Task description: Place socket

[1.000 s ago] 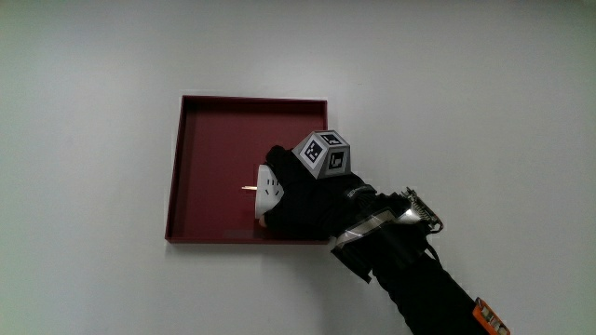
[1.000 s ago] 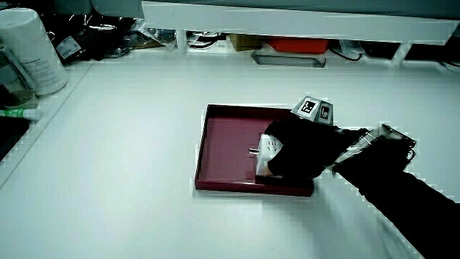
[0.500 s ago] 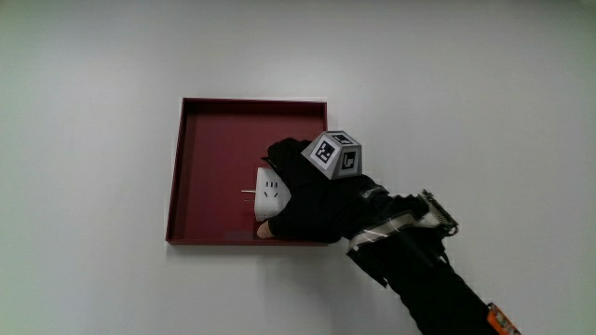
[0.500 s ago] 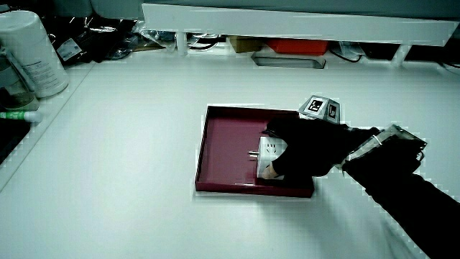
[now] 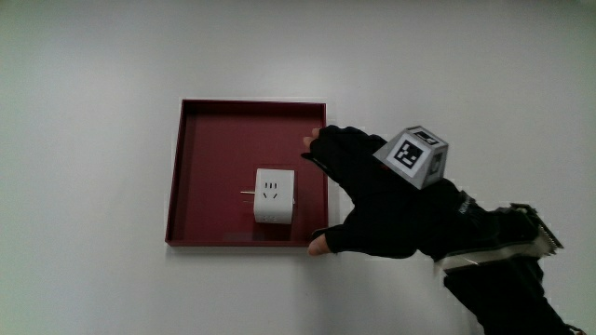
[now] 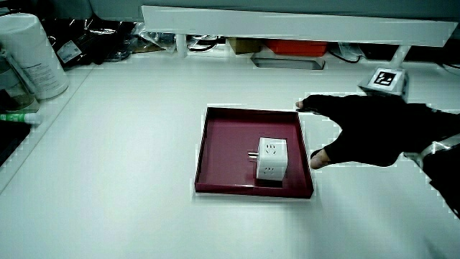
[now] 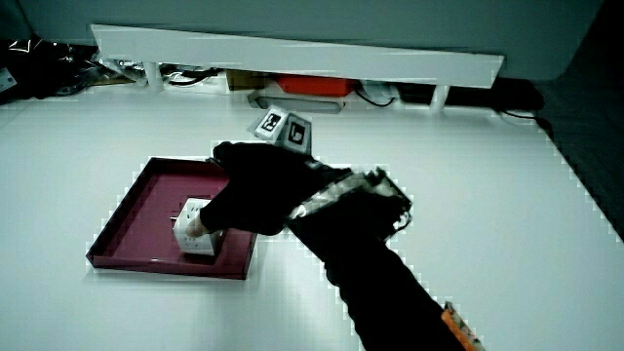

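Smooth white plastic socket (image 5: 275,196); matt dark red tray (image 5: 209,149); black cloth glove on the hand (image 5: 377,200); matt white table (image 5: 93,140).

White table (image 6: 129,144), matte, evenly lit. Low white partition (image 6: 287,18) along the edge farthest from the person, in both side views. Dark clutter of cables (image 6: 108,32) under the partition, plus an orange-red box (image 6: 296,45) and a grey tray (image 6: 287,61). Pale cylindrical container (image 6: 32,50) at the table's edge, in a side view.
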### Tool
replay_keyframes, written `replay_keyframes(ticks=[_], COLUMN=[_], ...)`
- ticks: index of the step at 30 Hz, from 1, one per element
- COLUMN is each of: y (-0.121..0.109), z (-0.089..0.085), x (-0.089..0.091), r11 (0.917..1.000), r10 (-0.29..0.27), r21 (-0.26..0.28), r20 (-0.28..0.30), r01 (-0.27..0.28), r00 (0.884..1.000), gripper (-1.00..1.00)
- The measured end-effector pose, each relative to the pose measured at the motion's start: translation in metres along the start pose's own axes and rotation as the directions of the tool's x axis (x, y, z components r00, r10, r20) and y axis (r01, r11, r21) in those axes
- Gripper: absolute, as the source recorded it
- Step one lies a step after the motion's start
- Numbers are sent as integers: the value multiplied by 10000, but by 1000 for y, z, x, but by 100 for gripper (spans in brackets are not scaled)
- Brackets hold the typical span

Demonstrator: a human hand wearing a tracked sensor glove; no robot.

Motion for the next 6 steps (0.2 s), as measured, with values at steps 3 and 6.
replay_keyframes(ticks=[3, 6], y=[-19, -31], z=[9, 15], x=[-8, -12], r11=[9994, 9967], r10=[222, 621], r21=[260, 513], r20=[-32, 214], r01=[-221, -631], r00=[9997, 9978], gripper=[-100, -100])
